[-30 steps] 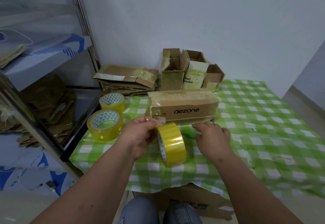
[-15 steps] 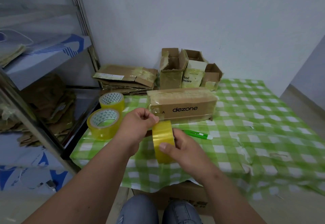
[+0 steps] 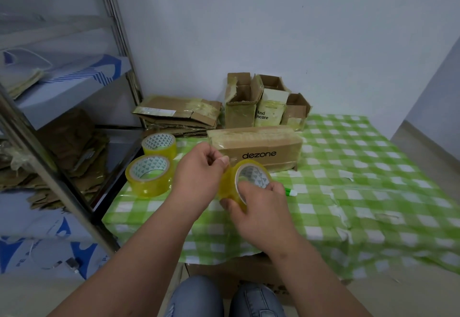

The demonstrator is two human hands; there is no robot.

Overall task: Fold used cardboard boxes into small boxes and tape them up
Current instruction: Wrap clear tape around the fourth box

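Tape roll [image 3: 245, 182] now turned core-up, gripped by right hand [image 3: 258, 207]; left hand [image 3: 201, 174] pinches its free end: next strip for dezone box [image 3: 256, 147].

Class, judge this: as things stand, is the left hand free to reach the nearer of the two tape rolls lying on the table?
Probably not yet. The path to the nearer tape roll looks open, but the left hand is pinching at the held roll, which the right hand grips.

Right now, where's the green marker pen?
In the head view the green marker pen lies on the checked tablecloth, just right of the right hand holding the tape roll, and in front of the dezone box.
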